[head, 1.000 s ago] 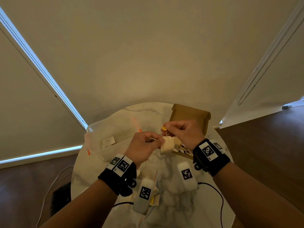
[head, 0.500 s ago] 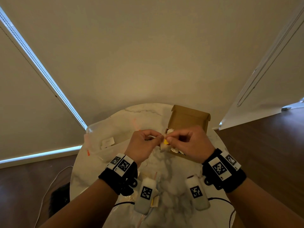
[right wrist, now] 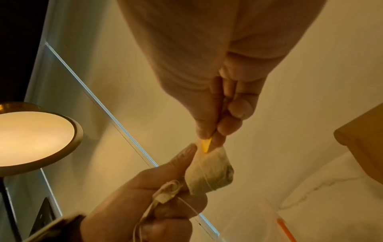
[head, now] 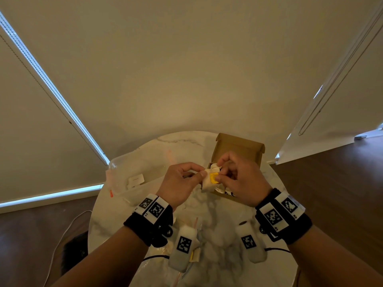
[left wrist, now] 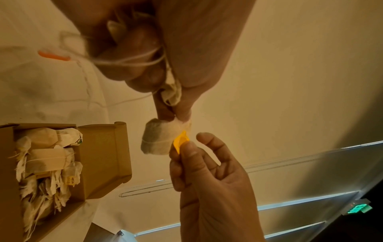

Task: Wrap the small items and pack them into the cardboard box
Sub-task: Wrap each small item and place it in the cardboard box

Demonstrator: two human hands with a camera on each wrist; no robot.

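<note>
A small tea bag [head: 206, 183] with string wound round it hangs between my hands, just in front of the open cardboard box [head: 238, 149]. My left hand [head: 202, 174] pinches the bag's top corner with thumb and forefinger; loose string trails through its curled fingers [left wrist: 132, 60]. My right hand [head: 216, 177] pinches the yellow paper tag [head: 213, 178] against the bag's side. In the left wrist view the tea bag [left wrist: 157, 140] and tag [left wrist: 181, 141] show clearly, and the box [left wrist: 103, 155] holds several wrapped tea bags [left wrist: 45, 160].
A round marble table [head: 209, 216] carries the box at the back right and a clear plastic zip bag [head: 132, 175] with an orange slider at the left. More tea bag papers [head: 194, 255] lie near the front edge. A lit floor lamp [right wrist: 35, 139] stands to the left.
My right hand has brought the yellow tag down from above the bag and onto its side. The left hand has kept its pinch on the bag, shifting slightly right.
</note>
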